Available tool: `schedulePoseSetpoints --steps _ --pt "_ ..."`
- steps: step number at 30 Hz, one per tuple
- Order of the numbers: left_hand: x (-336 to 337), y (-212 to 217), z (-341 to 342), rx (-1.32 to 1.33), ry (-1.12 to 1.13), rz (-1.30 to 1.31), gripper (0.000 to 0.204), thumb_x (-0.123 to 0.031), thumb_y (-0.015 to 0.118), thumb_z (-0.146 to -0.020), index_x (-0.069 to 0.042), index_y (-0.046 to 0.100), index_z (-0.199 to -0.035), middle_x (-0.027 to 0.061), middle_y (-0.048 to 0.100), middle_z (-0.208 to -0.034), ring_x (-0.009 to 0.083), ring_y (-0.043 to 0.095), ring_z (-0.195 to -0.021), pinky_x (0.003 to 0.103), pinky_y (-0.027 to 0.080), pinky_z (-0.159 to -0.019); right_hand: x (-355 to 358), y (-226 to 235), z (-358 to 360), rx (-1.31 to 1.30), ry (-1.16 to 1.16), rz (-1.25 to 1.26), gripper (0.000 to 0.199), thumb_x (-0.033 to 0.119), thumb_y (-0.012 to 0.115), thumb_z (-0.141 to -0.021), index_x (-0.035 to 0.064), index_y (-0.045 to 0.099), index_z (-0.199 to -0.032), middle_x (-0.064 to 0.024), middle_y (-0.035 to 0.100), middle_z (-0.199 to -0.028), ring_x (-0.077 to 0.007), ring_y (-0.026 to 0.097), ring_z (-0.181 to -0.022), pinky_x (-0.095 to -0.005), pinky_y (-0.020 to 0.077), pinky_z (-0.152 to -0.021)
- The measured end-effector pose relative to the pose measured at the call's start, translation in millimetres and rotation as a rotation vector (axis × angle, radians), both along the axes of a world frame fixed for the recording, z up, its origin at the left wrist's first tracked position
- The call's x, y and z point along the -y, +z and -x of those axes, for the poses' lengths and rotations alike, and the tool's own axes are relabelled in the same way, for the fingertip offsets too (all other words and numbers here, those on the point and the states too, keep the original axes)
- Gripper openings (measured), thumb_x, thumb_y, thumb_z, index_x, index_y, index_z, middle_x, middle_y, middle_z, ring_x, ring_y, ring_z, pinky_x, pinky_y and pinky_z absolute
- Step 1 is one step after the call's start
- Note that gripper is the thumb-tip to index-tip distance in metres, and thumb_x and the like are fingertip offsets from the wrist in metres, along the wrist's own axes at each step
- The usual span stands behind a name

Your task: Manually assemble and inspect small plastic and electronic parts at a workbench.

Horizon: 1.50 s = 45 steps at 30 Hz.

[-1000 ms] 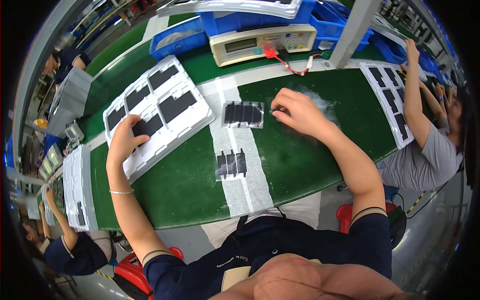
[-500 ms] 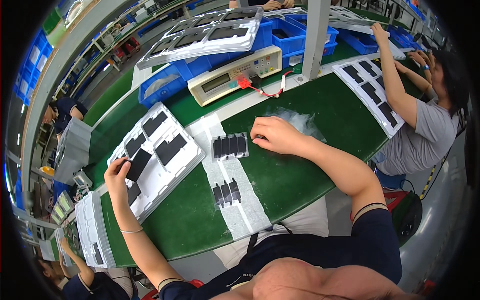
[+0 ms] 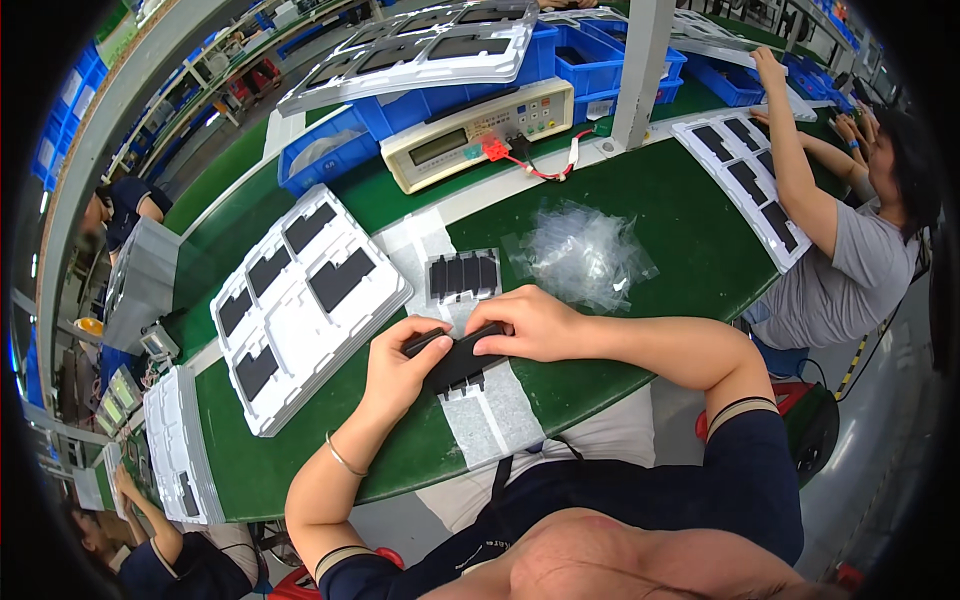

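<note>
My left hand [image 3: 398, 362] and my right hand [image 3: 535, 326] both grip a flat black battery [image 3: 462, 362], thumbs on top, held tilted over the pale paper strip [image 3: 487, 425] on the table. Beneath it, a set of black adhesive strips [image 3: 472, 386] shows only in part. Just beyond my fingers lies a clear sheet with several black strips [image 3: 464, 273]. To the left rests a stack of white moulded trays [image 3: 298, 325], whose top tray holds several flat black batteries. Loose clear film pieces [image 3: 585, 255] are heaped beyond my right hand.
A cream tester [image 3: 478, 135] with red leads stands at the back, beside a grey post [image 3: 642, 75]. Blue bins [image 3: 325, 155] and a raised white tray [image 3: 415, 60] are behind it. At right, a co-worker [image 3: 860, 225] reaches over another tray [image 3: 742, 185].
My left hand has come right from the tray with the battery. My right hand has moved down and left from beside the film to grip it too.
</note>
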<state>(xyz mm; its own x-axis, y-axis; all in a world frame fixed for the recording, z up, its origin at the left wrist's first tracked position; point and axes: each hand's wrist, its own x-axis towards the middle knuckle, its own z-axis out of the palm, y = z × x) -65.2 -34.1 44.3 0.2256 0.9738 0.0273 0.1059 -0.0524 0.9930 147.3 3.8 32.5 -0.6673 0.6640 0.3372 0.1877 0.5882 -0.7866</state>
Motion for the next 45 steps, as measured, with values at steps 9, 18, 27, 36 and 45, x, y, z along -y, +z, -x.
schedulePoseSetpoints --steps 9,18,27,36,45 --pt "2.5 -9.5 0.7 0.148 -0.14 0.241 0.034 -0.025 0.042 -0.096 0.006 0.056 -0.098 0.0127 0.064 -0.071 0.0143 0.061 -0.062 0.024 0.05 -0.058 -4.6 4.0 -1.4 -0.08 -0.073 0.404 0.016 0.013 0.062 -0.084 0.0026 0.059 -0.096 -0.0013 0.06 -0.08 -0.0073 0.054 -0.074 -0.024 0.0443 -0.067" --pt "13.8 -6.0 -7.1 0.138 -0.201 0.242 0.035 -0.025 0.042 -0.096 0.006 0.057 -0.092 0.014 0.064 -0.074 0.0167 0.062 -0.065 0.027 0.051 -0.062 -6.9 12.4 2.6 -0.186 -0.119 0.357 0.016 0.014 0.053 -0.09 0.0007 0.061 -0.091 -0.0023 0.058 -0.086 -0.0085 0.053 -0.079 -0.0237 0.0434 -0.071" --pt "10.7 -8.9 -5.4 0.123 -0.271 0.262 0.032 -0.025 0.044 -0.096 0.003 0.057 -0.086 0.0077 0.061 -0.067 0.0105 0.057 -0.057 0.024 0.047 -0.053 -11.6 19.3 7.7 -0.095 -0.111 0.443 0.015 0.015 0.057 -0.088 0.0009 0.062 -0.086 -0.0013 0.059 -0.08 -0.0072 0.053 -0.074 -0.0226 0.0427 -0.067" --pt "14.9 -9.3 -8.2 -0.027 -0.31 0.223 0.033 -0.026 0.045 -0.095 -0.002 0.057 -0.076 0.0022 0.056 -0.055 0.0071 0.05 -0.047 0.022 0.04 -0.045 -6.7 24.8 14.3 0.001 -0.033 0.273 0.013 0.012 0.064 -0.081 0.0003 0.062 -0.076 -0.0031 0.058 -0.067 -0.0097 0.051 -0.061 -0.0252 0.0399 -0.055" --pt "14.8 -13.2 -10.0 -0.036 -0.33 0.256 0.033 -0.025 0.045 -0.095 0.0 0.06 -0.081 0.0027 0.057 -0.057 0.0077 0.052 -0.049 0.022 0.043 -0.047 -2.4 18.7 10.5 -0.016 -0.002 0.11 0.011 0.01 0.062 -0.081 -0.0006 0.062 -0.078 -0.0057 0.059 -0.07 -0.0144 0.056 -0.063 -0.0274 0.0429 -0.057"
